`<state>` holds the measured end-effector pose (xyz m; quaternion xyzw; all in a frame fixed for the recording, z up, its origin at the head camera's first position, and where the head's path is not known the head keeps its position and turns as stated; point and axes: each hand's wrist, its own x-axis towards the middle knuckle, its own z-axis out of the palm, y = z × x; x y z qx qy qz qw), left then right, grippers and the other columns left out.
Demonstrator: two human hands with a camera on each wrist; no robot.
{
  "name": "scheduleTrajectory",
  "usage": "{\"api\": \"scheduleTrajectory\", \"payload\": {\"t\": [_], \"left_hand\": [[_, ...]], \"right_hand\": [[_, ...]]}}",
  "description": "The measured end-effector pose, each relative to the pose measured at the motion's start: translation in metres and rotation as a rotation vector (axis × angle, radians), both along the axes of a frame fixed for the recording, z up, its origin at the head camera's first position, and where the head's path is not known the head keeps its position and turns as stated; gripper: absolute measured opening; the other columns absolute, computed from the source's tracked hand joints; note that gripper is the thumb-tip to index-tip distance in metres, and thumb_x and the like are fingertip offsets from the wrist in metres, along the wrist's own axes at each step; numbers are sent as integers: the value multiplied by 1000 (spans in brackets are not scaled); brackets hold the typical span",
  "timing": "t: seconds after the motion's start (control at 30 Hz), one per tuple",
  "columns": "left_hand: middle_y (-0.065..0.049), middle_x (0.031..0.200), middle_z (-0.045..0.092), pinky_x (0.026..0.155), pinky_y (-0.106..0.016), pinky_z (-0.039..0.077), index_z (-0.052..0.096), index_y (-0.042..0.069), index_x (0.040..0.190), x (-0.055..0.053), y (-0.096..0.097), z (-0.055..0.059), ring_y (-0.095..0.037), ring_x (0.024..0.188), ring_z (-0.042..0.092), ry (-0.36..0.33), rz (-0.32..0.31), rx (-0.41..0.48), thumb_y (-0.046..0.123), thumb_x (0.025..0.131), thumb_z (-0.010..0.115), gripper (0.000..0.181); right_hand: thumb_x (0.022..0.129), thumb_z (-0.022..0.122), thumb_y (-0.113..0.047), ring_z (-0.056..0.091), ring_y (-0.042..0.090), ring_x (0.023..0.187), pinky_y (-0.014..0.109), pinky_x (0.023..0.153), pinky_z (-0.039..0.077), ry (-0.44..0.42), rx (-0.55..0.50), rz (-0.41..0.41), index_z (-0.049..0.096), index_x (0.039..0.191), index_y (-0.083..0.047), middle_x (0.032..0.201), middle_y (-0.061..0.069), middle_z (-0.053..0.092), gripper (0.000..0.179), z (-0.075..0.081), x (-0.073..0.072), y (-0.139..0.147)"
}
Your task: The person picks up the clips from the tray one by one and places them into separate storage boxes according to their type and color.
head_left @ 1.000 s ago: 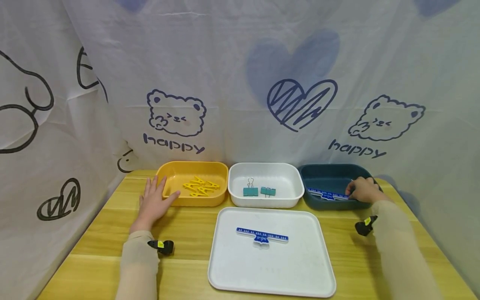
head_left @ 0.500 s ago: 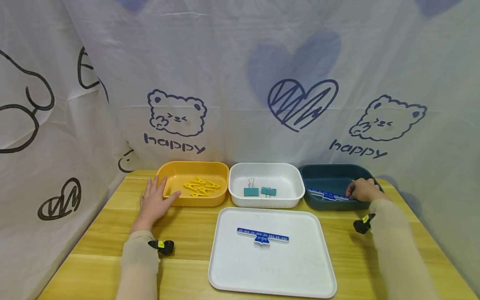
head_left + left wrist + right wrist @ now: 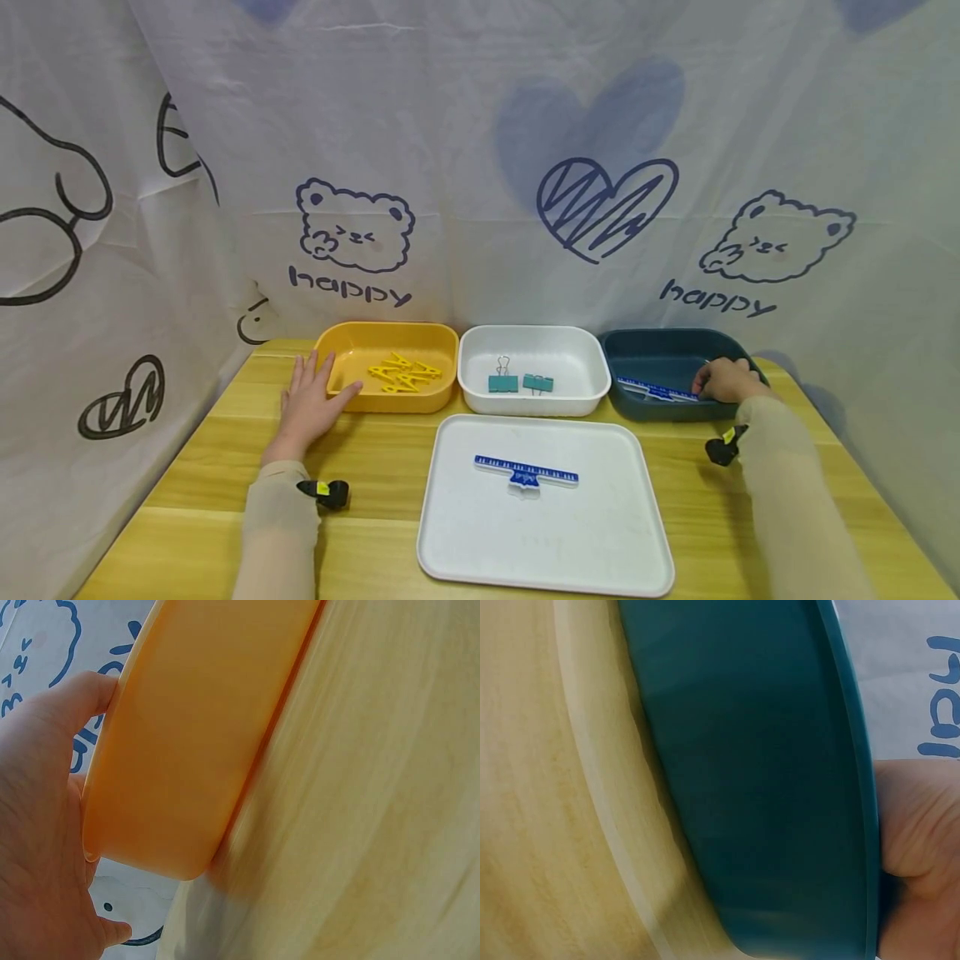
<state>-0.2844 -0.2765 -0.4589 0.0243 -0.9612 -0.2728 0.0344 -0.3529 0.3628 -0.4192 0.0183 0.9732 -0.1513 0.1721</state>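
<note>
My left hand (image 3: 307, 408) rests with spread fingers on the left end of the yellow bin (image 3: 390, 402). In the left wrist view the thumb touches the rim of this bin (image 3: 187, 735). Inside lie several yellow clips (image 3: 405, 373). My right hand (image 3: 727, 382) reaches over the front rim of the dark teal bin (image 3: 637, 408), fingers bent at the right end of a blue ruler-shaped clip (image 3: 656, 390). Its fingertips are hidden, so a grip cannot be made out. The right wrist view shows part of that hand (image 3: 919, 855) behind the bin wall (image 3: 757, 772).
A white bin (image 3: 532, 406) with two teal binder clips (image 3: 503, 383) stands between the coloured bins. In front, a white tray (image 3: 540, 542) bears another blue ruler-shaped clip (image 3: 525, 472). A printed cloth (image 3: 480, 250) hangs behind the wooden table (image 3: 367, 550).
My right wrist has shifted very slightly left while the hand stays in the dark teal bin. My left hand and the clips have stayed in place.
</note>
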Motion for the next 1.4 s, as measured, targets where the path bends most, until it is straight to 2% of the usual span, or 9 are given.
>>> {"api": "scheduleTrajectory", "payload": {"t": [0.27,0.4,0.57,0.73,0.9,1.1,1.27,1.4], "left_hand": [[-22,164,-3,108,-79,2,14,8,157,1,1,0,-44,150,-12,2,1,5,64,93,45,90],[-21,164,-3,108,-78,2,14,8,157,1,1,0,-44,150,-12,6,-1,9,66,93,44,91],[-21,164,-3,109,-78,2,13,9,157,1,0,0,-44,150,-12,4,0,4,68,92,43,93],[-21,164,-5,108,-78,1,12,8,157,0,0,0,-44,149,-13,-5,-1,3,66,93,43,92],[-22,164,-4,108,-78,1,12,8,157,0,0,0,-44,149,-13,-1,0,4,66,93,44,92],[-22,163,-3,108,-79,1,13,8,157,2,0,0,-45,149,-12,1,-3,6,66,93,44,92],[-22,164,-3,109,-78,1,12,9,157,2,0,-1,-44,149,-13,-4,-2,2,67,93,43,92],[-21,164,-3,109,-78,1,12,9,157,0,0,-1,-44,150,-12,-1,3,-2,67,93,43,92]], "right_hand": [[87,65,-10,33,45,98,57,82,32,30,9,46,68,88,-8,104,21,56,3,-1,0,3],[85,70,-15,36,49,102,61,82,33,111,20,82,69,92,-6,109,24,60,11,-3,-1,6],[83,72,-22,38,54,107,65,86,31,273,10,104,69,96,-3,115,30,57,23,-5,2,8],[86,71,-22,41,51,104,63,90,27,456,-50,101,68,96,2,110,33,56,26,-5,14,5],[89,69,-21,39,50,104,62,89,27,581,-123,52,66,99,5,112,35,56,28,-4,28,-3],[94,65,-26,37,48,104,61,87,29,655,-213,1,64,105,6,117,34,52,34,-1,46,-12],[95,63,-29,35,49,108,61,87,28,703,-280,-3,64,106,6,119,32,50,37,2,59,-18],[95,63,-28,37,48,111,64,94,26,739,-309,9,64,106,5,117,30,52,35,5,67,-25]]}}
